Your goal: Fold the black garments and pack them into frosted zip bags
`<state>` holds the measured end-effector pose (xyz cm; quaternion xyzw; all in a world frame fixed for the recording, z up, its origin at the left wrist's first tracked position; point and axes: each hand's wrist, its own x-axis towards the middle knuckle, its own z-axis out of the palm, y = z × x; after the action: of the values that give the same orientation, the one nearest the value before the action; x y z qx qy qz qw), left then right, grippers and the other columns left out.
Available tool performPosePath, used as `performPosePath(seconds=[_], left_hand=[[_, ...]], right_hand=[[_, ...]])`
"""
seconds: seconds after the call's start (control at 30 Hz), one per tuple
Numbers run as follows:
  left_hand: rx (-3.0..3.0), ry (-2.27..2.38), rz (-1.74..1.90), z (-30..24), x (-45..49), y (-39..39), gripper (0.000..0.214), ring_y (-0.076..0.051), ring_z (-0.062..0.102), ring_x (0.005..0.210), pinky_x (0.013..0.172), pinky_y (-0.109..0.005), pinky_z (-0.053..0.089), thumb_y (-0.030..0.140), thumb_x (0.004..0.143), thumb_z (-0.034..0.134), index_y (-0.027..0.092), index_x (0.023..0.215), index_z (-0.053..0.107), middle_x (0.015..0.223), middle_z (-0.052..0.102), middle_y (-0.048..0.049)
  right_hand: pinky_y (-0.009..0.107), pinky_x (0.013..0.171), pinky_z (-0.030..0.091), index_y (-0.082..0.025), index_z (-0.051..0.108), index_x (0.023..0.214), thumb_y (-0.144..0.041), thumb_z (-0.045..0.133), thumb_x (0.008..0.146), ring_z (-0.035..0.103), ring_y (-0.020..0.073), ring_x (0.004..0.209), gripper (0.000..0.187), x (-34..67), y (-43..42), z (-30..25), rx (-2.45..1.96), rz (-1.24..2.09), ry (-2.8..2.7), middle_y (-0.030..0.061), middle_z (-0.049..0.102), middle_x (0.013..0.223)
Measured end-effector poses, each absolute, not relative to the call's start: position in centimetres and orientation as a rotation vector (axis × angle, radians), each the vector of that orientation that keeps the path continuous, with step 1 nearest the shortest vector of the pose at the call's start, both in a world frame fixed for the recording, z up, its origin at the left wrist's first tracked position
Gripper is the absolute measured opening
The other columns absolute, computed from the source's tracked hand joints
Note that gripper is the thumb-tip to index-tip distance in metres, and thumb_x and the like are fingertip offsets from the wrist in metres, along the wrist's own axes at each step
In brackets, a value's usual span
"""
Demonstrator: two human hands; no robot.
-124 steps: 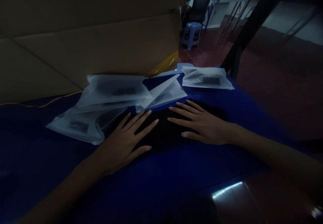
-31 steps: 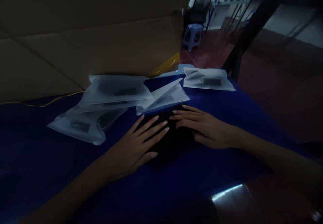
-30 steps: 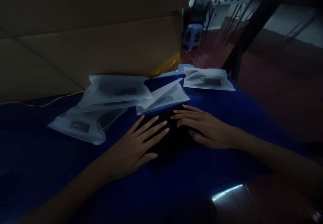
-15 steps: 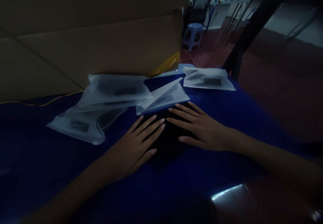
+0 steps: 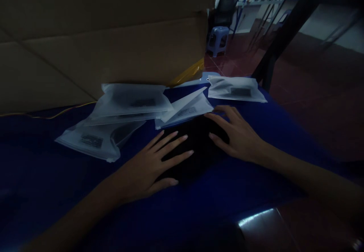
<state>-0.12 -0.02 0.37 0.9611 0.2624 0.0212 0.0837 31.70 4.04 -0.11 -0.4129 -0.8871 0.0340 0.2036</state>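
A flat black piece (image 5: 196, 142), perhaps cloth, lies on the blue tabletop (image 5: 176, 214); it is too dark to make out its kind. My left hand (image 5: 150, 165) rests flat on its left part, fingers spread. Over its right end is my right hand (image 5: 240, 134), fingers bent and thumb apart from them, with no grip visible. Just beyond the black piece, near my right fingertips, lies a frosted plastic pouch (image 5: 196, 104) with a dark printed label. More frosted pouches overlap to its left, including a front one (image 5: 93, 140) and an upper one (image 5: 133, 98).
Another frosted pouch (image 5: 237, 89) lies at the table's far right. A large cardboard box (image 5: 113, 55) stands along the back left, with yellow tape at its corner. Beyond are a blue stool (image 5: 218, 39), a seated person and a dark slanted post (image 5: 295, 28).
My right hand has drawn back to the right and its fingers have bent. My left fingers have spread wider, the thumb lower. The pouches lie as before.
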Motion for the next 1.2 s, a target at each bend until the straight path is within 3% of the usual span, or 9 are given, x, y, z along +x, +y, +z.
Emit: performPosePath(seconds=[0.07, 0.17, 0.3, 0.47, 0.6, 0.73, 0.93, 1.07, 1.2], left_hand=[[2.867, 0.787, 0.082, 0.2, 0.0, -0.2, 0.071, -0.037, 0.017, 0.160, 0.125, -0.067, 0.021, 0.058, 0.107, 0.042, 0.033, 0.167, 0.014, 0.174, 0.015, -0.0115], [2.848, 0.832, 0.145, 0.1, 0.0, -0.4, 0.070, -0.039, 0.021, 0.158, 0.123, -0.068, 0.027, 0.058, 0.106, 0.042, 0.032, 0.167, 0.017, 0.171, 0.021, -0.0165], [2.812, 0.805, 0.158, 0.3, -0.2, -0.4, 0.069, -0.037, 0.028, 0.155, 0.125, -0.068, 0.025, 0.056, 0.106, 0.045, 0.032, 0.166, 0.019, 0.162, 0.037, -0.0144], [2.795, 0.727, 0.144, 0.9, -0.6, 0.0, 0.070, -0.033, 0.025, 0.158, 0.129, -0.063, 0.018, 0.054, 0.102, 0.056, 0.030, 0.163, 0.029, 0.166, 0.037, -0.0084], [2.789, 0.710, 0.071, 0.9, -0.4, -0.1, 0.079, -0.035, 0.019, 0.160, 0.129, -0.063, 0.015, 0.062, 0.099, 0.057, 0.026, 0.164, 0.028, 0.170, 0.031, -0.0084], [2.776, 0.712, 0.150, 0.9, 0.0, -0.3, 0.081, -0.040, 0.024, 0.158, 0.125, -0.067, 0.023, 0.063, 0.098, 0.058, 0.027, 0.164, 0.029, 0.171, 0.026, -0.0120], [2.713, 0.846, 0.269, 1.0, 0.2, -1.1, 0.085, -0.051, 0.007, 0.158, 0.114, -0.063, 0.046, 0.057, 0.095, 0.066, 0.028, 0.165, 0.026, 0.174, -0.015, -0.0106], [2.731, 0.831, 0.347, 0.9, 0.2, -1.4, 0.085, -0.051, -0.006, 0.158, 0.119, -0.067, 0.038, 0.050, 0.095, 0.067, 0.025, 0.165, 0.025, 0.174, -0.015, -0.0104], [2.803, 0.817, 0.452, 0.7, 0.2, -1.0, 0.069, -0.051, -0.004, 0.158, 0.120, -0.074, 0.030, 0.047, 0.097, 0.066, 0.025, 0.157, 0.041, 0.174, -0.015, -0.0104]], right_hand=[[0.058, 0.089, 0.057, -0.013, 0.051, 0.150, -0.053, 0.056, 0.097, 0.057, 0.0374, 0.113, 0.066, 31.5, 3.8, 0.1, -1.336, 0.006, -2.439, 0.0222, 0.054, 0.130], [0.057, 0.085, 0.057, -0.015, 0.047, 0.153, -0.057, 0.057, 0.096, 0.058, 0.0347, 0.101, 0.071, 31.3, 3.4, 0.3, -1.419, 0.038, -2.491, 0.0173, 0.059, 0.114], [0.044, 0.080, 0.060, -0.023, 0.045, 0.153, -0.035, 0.062, 0.094, 0.062, 0.0260, 0.096, 0.063, 31.0, 3.2, 0.5, -1.312, 0.281, -2.499, 0.0114, 0.059, 0.116], [0.035, 0.066, 0.062, -0.030, 0.048, 0.149, -0.021, 0.061, 0.089, 0.065, 0.0178, 0.081, 0.062, 31.1, 3.3, 0.7, -1.326, 0.413, -2.367, 0.0091, 0.056, 0.125], [0.042, 0.076, 0.065, -0.027, 0.056, 0.143, -0.020, 0.067, 0.084, 0.068, 0.0259, 0.099, 0.060, 31.7, 3.6, 1.0, -1.286, 0.356, -2.231, 0.0113, 0.057, 0.130], [0.045, 0.093, 0.062, -0.029, 0.056, 0.141, -0.029, 0.077, 0.085, 0.066, 0.0279, 0.114, 0.059, 31.7, 3.3, 1.7, -1.025, 0.696, -2.047, 0.0092, 0.060, 0.133], [0.040, 0.101, 0.057, -0.023, 0.050, 0.148, -0.027, 0.081, 0.085, 0.062, 0.0243, 0.123, 0.070, 30.4, 2.3, 1.5, -0.603, 0.842, -2.103, 0.0113, 0.060, 0.136], [0.043, 0.111, 0.052, -0.013, 0.040, 0.154, -0.030, 0.075, 0.091, 0.055, 0.0248, 0.136, 0.074, 29.6, 1.5, 0.5, -0.388, 0.682, -2.339, 0.0177, 0.057, 0.145], [0.050, 0.115, 0.046, -0.011, 0.050, 0.147, -0.025, 0.062, 0.099, 0.049, 0.0279, 0.142, 0.051, 29.4, 1.1, -0.3, -0.403, 0.321, -2.552, 0.0171, 0.060, 0.147]])
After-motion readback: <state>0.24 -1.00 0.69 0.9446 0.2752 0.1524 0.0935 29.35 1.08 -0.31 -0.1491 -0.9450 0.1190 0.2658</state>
